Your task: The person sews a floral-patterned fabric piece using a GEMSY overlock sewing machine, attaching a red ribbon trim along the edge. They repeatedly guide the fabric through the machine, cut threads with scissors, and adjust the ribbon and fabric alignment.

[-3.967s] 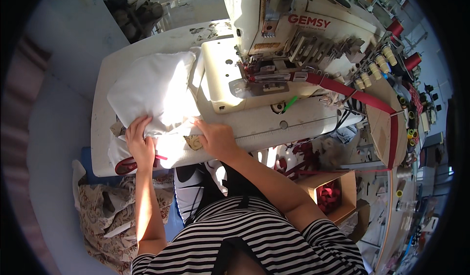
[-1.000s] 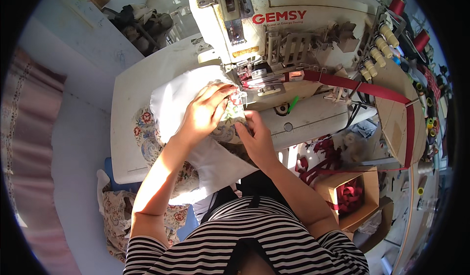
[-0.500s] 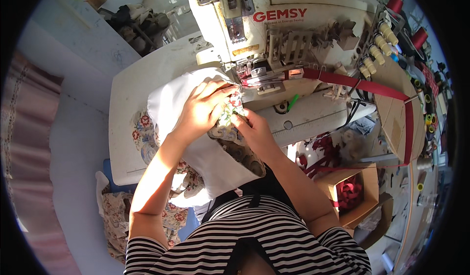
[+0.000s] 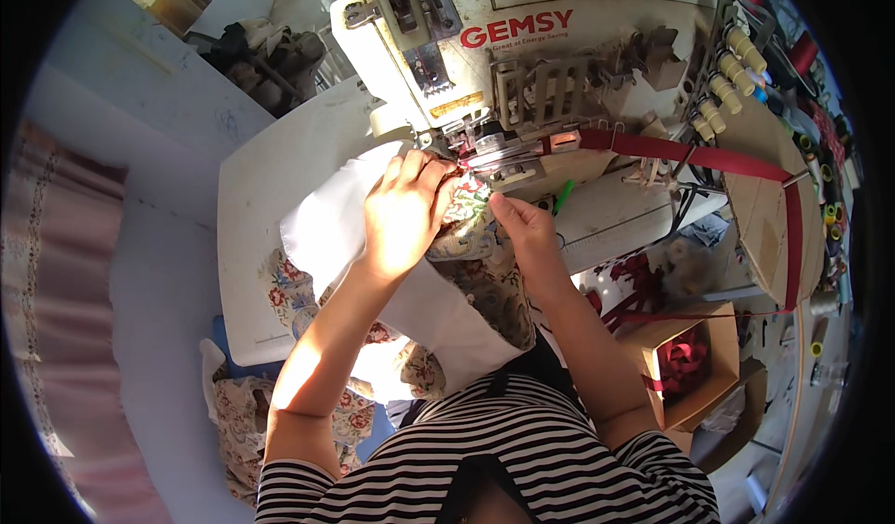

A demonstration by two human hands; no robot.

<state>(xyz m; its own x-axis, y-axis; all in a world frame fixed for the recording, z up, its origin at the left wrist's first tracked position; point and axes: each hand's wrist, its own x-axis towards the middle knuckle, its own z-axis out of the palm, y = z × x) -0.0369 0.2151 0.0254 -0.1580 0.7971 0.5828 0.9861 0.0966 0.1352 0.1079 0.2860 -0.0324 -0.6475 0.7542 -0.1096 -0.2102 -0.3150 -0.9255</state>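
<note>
Floral fabric (image 4: 471,244) with a white backing (image 4: 410,305) lies bunched on the sewing machine's table and hangs over its front edge. My left hand (image 4: 403,207) presses on the fabric close to the needle area, its fingers bent over the cloth. At the right edge of the same piece, my right hand (image 4: 528,230) pinches the fabric between thumb and forefinger. Just beyond my fingertips is the presser foot area (image 4: 475,142) of the sewing machine (image 4: 597,30). A dark red binding tape (image 4: 685,154) runs from the right into a metal guide (image 4: 531,146) there.
More floral fabric (image 4: 238,421) hangs low at the left. A cardboard box (image 4: 722,356) holding red tape (image 4: 683,361) stands at the lower right. Thread cones (image 4: 800,53) line the far right. A pink curtain (image 4: 70,310) hangs at the left, and a green object (image 4: 563,196) lies by the guide.
My right hand has shifted right and slightly up along the fabric edge, and more of the floral side shows. The left hand stays on the cloth, its fingers nearer the presser foot.
</note>
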